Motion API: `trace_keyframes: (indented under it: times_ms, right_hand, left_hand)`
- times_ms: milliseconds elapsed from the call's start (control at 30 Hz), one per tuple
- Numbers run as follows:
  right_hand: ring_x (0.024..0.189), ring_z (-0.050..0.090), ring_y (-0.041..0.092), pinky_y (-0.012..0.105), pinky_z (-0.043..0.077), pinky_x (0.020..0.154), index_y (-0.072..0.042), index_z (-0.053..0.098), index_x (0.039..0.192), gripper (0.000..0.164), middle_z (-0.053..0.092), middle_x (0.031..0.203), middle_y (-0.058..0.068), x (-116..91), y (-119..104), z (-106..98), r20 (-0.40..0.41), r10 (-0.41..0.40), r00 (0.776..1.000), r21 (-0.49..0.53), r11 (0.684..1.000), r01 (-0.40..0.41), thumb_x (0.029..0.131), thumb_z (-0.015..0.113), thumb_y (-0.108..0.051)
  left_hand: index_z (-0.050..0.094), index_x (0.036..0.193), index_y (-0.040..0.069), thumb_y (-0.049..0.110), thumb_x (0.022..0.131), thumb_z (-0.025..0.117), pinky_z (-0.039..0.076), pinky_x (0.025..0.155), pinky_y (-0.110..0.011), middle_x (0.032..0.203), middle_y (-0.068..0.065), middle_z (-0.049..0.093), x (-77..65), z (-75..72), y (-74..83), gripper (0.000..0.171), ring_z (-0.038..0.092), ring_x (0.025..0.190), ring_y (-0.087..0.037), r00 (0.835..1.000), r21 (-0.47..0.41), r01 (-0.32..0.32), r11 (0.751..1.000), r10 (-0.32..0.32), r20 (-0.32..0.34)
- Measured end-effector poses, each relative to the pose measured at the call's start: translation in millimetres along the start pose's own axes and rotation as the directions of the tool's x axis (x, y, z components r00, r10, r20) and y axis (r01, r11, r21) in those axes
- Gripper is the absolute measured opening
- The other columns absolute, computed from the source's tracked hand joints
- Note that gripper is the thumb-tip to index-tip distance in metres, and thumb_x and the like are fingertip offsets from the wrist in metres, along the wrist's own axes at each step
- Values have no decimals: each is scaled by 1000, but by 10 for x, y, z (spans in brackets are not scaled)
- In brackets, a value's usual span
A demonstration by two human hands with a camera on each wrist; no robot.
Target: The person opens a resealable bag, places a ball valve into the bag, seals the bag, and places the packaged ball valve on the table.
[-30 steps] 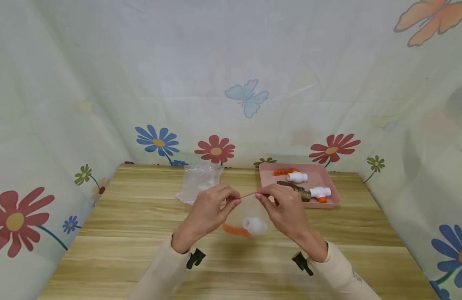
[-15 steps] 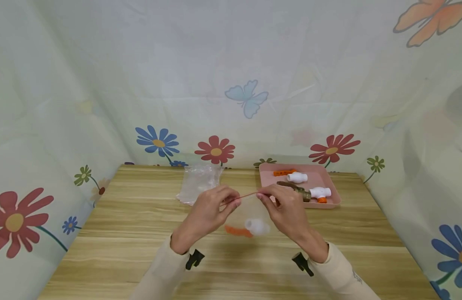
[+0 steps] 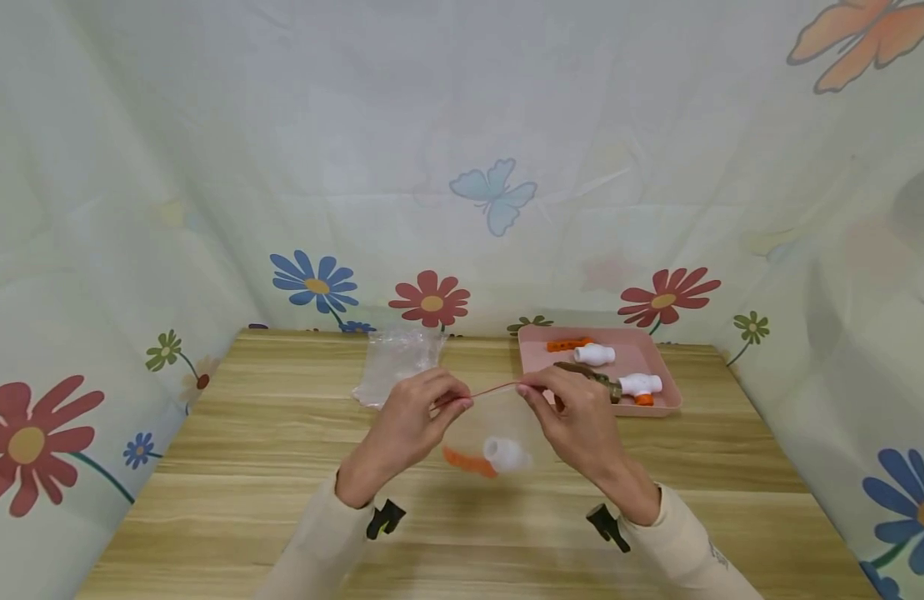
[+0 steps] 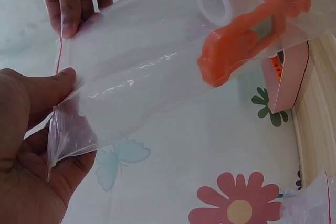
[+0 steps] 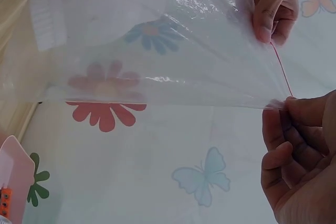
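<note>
**Clear bag (image 4: 136,80) stretched by its red-lined edge**

The left hand (image 3: 409,423) and right hand (image 3: 581,423) each pinch the red strip (image 3: 497,389); the bag hangs between them above the worktop (image 3: 282,467). Steady, even tension would probably stop the thin, glossy plastic creasing. Inside sit a rounded white fitting (image 3: 506,455) and a long orange handle (image 3: 469,462) with an opening.

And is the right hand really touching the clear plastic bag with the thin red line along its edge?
Touching. The right wrist view shows the right hand pinching the clear plastic bag between thumb and fingers, at the thin red line.
</note>
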State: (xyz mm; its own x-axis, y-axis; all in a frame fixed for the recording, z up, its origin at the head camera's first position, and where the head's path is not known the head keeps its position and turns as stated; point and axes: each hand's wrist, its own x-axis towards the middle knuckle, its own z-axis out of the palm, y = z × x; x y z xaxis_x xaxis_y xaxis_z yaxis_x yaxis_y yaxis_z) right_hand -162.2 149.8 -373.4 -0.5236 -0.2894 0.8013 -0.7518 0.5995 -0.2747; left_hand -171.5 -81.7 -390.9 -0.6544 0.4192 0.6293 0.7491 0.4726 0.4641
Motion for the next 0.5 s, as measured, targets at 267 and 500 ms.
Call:
trace_keyframes:
  times_ms: [267,500]
  right_hand:
    - [57,46,6,17,37,55,-9,74,89,16,70,77,-2,12,-13,3,-7,-22,1000,-6,1000,22,77,79,-1]
    - [59,48,5,21,39,53,-8,74,89,22,71,79,1,26,20,-27,-46,-34,998,6,999,34,72,81,4]
  left_hand:
    - [73,89,9,11,85,74,47,60,-17,81,2,66,-2,2,-14,4,52,68,-6,1000,-43,10,999,-11,-19]
    - [72,91,13,17,85,77,46,61,-18,79,7,64,-29,-16,-31,8,50,68,-4,998,-3,57,998,-57,8]
